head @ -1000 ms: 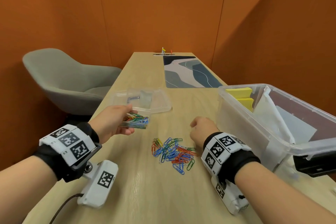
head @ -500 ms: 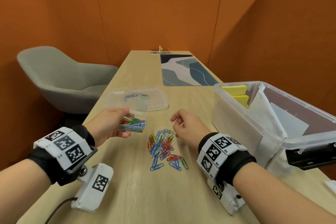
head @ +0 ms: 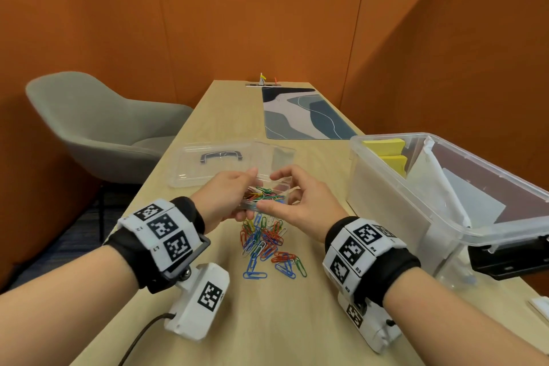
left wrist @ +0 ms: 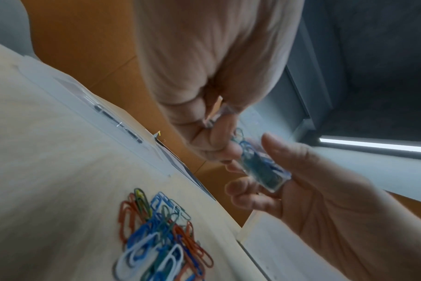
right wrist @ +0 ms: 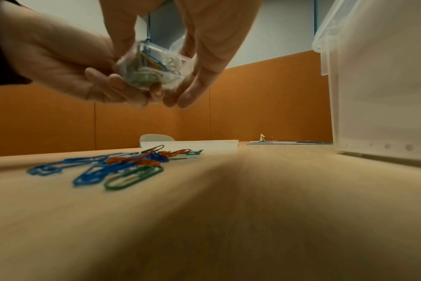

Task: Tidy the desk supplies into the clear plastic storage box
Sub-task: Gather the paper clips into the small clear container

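Left hand [head: 227, 197] grips a small clear case [head: 267, 196] of coloured paper clips, fingers curled under it, raised above the middle of the desk [head: 267, 321]. Right hand [head: 300, 205] grasps the same case from the opposite side, thumb on the near edge; the wrist views are blurred, so the exact finger contact is uncertain. Loose paper clips [head: 269, 246] lie in a pile on the desk directly below the hands. The clear storage box [head: 383, 211] stands at the right edge, holding yellow pads [head: 386, 145] and papers. Its lid [head: 190, 169] lies flat near the left edge.
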